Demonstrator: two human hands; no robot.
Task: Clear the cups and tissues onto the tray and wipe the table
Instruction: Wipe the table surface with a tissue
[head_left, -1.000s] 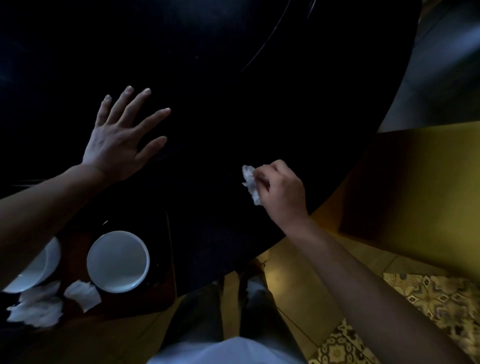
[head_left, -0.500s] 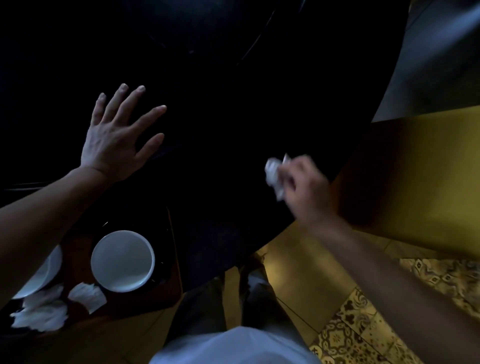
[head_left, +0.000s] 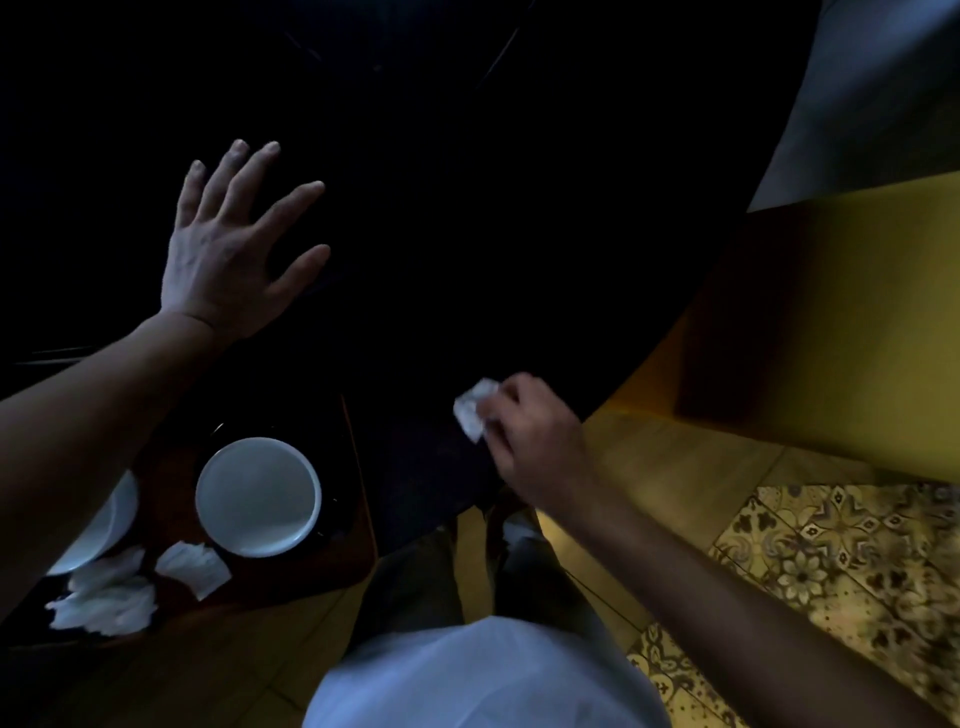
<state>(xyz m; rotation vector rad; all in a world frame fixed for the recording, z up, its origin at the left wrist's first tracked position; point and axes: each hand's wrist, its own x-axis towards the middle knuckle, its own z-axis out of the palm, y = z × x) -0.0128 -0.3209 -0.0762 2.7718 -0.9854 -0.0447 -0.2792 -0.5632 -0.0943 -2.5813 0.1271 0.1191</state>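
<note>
My right hand (head_left: 535, 447) grips a crumpled white tissue (head_left: 474, 410) and presses it on the dark round table (head_left: 467, 234) near its front edge. My left hand (head_left: 234, 244) lies flat on the table, fingers spread, holding nothing. At the lower left a dark reddish tray (head_left: 291, 577) carries a white cup (head_left: 258, 496) seen from above, a second white cup (head_left: 98, 525) partly hidden by my left forearm, and crumpled white tissues (head_left: 130, 587).
A yellow seat or bench (head_left: 831, 322) stands right of the table. Patterned floor tiles (head_left: 841, 566) lie at the lower right. My legs and white top fill the bottom centre. The far table surface is too dark to make out.
My right hand swept right with the tissue, then came back left and nearer the table's front edge. The left hand stayed flat in place.
</note>
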